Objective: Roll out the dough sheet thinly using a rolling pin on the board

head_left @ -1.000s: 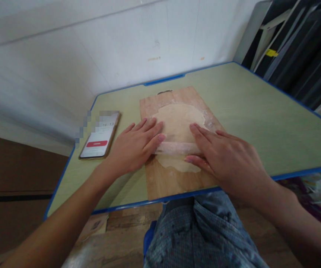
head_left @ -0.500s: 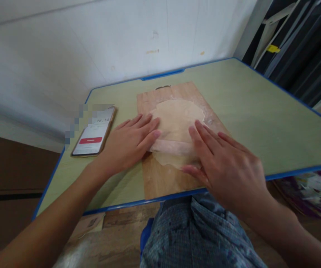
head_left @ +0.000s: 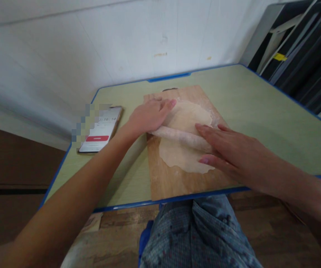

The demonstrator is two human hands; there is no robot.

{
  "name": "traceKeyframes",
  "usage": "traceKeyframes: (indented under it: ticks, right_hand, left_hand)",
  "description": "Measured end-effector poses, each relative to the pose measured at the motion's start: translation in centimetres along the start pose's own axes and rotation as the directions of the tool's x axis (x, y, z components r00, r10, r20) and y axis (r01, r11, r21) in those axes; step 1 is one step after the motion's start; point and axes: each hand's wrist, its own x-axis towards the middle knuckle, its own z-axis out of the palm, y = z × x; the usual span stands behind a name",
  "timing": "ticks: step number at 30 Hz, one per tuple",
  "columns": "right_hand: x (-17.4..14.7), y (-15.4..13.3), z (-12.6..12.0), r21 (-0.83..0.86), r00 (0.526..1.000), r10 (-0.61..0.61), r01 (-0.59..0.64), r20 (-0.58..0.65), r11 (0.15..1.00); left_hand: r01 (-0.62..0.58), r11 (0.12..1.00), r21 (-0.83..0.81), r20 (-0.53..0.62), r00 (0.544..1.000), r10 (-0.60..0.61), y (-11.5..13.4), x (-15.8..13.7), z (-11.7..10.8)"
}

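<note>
Our left hand (head_left: 151,113) has pushed forward, so the pin (head_left: 181,137) now slants from ten o'clock to four. It lies unclenched over the far end, our right hand (head_left: 230,149), thumb spread, over the near. Beneath, the dough (head_left: 192,115) covers the board's (head_left: 166,186) middle; the phone (head_left: 103,128) lies at nine.

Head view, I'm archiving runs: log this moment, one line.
left hand: on rolling pin; right hand: on its other end; dough: under pin, on board
</note>
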Motion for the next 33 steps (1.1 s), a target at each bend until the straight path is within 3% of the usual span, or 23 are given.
traceKeyframes:
  ticks: [6,9,11,14,17,21,28,33]
  right_hand:
    - [-0.8,-3.7,0.0,-0.135,0.996,-0.009,-0.003,-0.089,0.991]
    - [-0.7,-3.2,0.0,-0.121,0.995,0.01,-0.022,-0.095,0.992]
    - [-0.7,-2.0,0.1,-0.068,0.999,-0.021,0.018,-0.037,0.998]
    - [-0.6,0.4,0.2,0.068,0.988,-0.124,0.118,0.089,0.991]
    - [-0.3,2.6,0.7,0.149,0.98,-0.131,0.108,0.148,0.983]
    - [0.2,3.1,1.2,0.122,0.987,-0.095,0.08,0.128,0.989]
    - [0.0,-1.2,0.4,0.146,0.986,-0.135,0.119,0.103,0.982]
    - [0.8,1.4,1.1,0.167,0.99,-0.095,0.076,0.109,0.983]
  left_hand:
    - [-0.017,0.995,0.098,-0.02,1.0,0.019,0.0,-4.5,-0.1]
    - [0.033,0.994,0.102,-0.025,0.999,-0.031,0.4,-3.4,-0.2]
    - [0.041,0.997,0.072,-0.006,0.999,-0.041,0.7,-1.6,-0.2]
    - [-0.02,1.0,0.023,0.016,1.0,0.02,1.0,1.1,-0.2]
    - [-0.079,0.997,0.005,0.017,0.997,0.079,1.1,2.6,0.1]
    - [-0.074,0.997,0.027,0.065,0.995,0.073,1.0,2.1,0.1]
    - [-0.015,0.985,0.171,0.114,0.993,-0.005,0.7,-2.6,-0.6]
    - [-0.004,0.995,0.1,0.113,0.994,-0.007,0.9,-0.4,-0.2]
